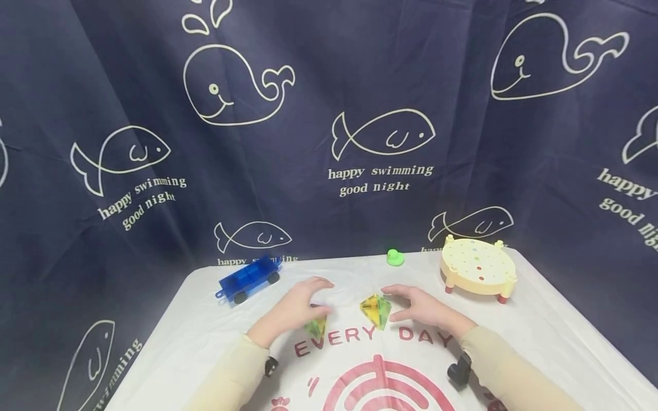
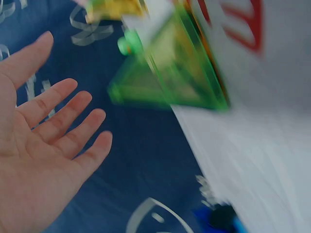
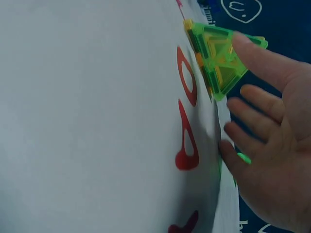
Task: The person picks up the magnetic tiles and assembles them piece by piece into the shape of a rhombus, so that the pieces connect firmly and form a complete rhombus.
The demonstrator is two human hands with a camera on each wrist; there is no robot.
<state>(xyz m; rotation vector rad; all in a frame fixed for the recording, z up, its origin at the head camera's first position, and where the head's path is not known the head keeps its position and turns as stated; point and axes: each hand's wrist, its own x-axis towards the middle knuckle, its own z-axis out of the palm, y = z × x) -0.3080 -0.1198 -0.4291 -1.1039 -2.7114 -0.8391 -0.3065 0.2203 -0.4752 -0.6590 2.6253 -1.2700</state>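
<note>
My left hand (image 1: 297,308) is held over the table with its fingers spread. Just past its thumb, and partly hidden by it in the head view, is a green and yellow translucent pyramid (image 1: 316,327) of magnetic tiles. In the left wrist view a gap shows between the fingers and this green pyramid (image 2: 170,68). To the right stands a second yellow and green tile pyramid (image 1: 376,311). Close beside it, my right hand (image 1: 425,306) has its fingers loosely extended; in the right wrist view its thumb overlaps the pyramid (image 3: 221,58).
A blue toy wagon (image 1: 250,279) with black wheels stands at the back left of the white table (image 1: 169,348). Near the far edge sits a small green duck (image 1: 394,257). A round cream drum-like toy (image 1: 478,265) on short legs occupies the back right.
</note>
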